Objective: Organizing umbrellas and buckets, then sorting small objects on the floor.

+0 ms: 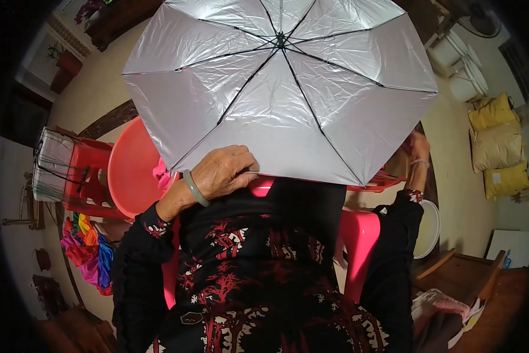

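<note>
An opened umbrella [258, 117] fills the upper middle, its silver inner side facing me and its black ribs spread from a central hub. My left hand [224, 169], with a jade-green bangle on its wrist, is closed on the near edge of the canopy, fingers curled and pressed together. Beyond the canopy's right edge is my right hand [416, 152], a thin bracelet at its wrist. Its fingers are blurred and partly behind the canopy, so I cannot make out what they hold.
Left of the umbrella stands a red basin [132, 170] with pink cloth in it, beside a red stool [91, 170]. Rainbow-coloured fabric [91, 253] lies below. To the right are yellow sacks [499, 156], white buckets [467, 76] and a wooden chair [458, 273].
</note>
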Demonstrator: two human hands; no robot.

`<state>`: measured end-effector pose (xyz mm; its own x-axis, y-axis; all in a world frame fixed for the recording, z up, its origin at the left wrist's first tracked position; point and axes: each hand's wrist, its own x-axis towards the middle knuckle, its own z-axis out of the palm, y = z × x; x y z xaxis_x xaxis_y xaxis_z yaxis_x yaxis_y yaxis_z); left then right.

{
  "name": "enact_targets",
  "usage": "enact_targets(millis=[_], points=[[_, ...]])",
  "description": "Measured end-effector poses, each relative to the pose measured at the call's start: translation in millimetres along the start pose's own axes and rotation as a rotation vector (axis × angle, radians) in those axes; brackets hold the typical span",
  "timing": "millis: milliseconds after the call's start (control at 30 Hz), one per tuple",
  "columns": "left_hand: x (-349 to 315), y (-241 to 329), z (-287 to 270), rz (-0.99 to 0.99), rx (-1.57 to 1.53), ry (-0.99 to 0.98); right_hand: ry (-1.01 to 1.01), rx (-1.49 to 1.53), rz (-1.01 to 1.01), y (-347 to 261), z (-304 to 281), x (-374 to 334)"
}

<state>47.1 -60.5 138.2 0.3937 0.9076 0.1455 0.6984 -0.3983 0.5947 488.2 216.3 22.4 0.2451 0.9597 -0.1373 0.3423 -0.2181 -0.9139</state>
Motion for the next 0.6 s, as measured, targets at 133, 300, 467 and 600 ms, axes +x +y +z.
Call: enact_targets(millis=[133,300,467,600], points=[[2,-2,8,0.065,-0.014,0.032,0.167,0.230,-0.266,-88,-13,-17],[-2,-7,14,0.133,-0.123,0.064,-0.001,0.199,-0.628,-223,21,-108],[-14,13,16,-0.069,-0.404,-0.190,-0.403,0.063,-1.238,-294,59,-228],[-34,5,29,-0.219,-0.547,-0.241,-0.497,-0.032,-1.670,-304,81,-305]])
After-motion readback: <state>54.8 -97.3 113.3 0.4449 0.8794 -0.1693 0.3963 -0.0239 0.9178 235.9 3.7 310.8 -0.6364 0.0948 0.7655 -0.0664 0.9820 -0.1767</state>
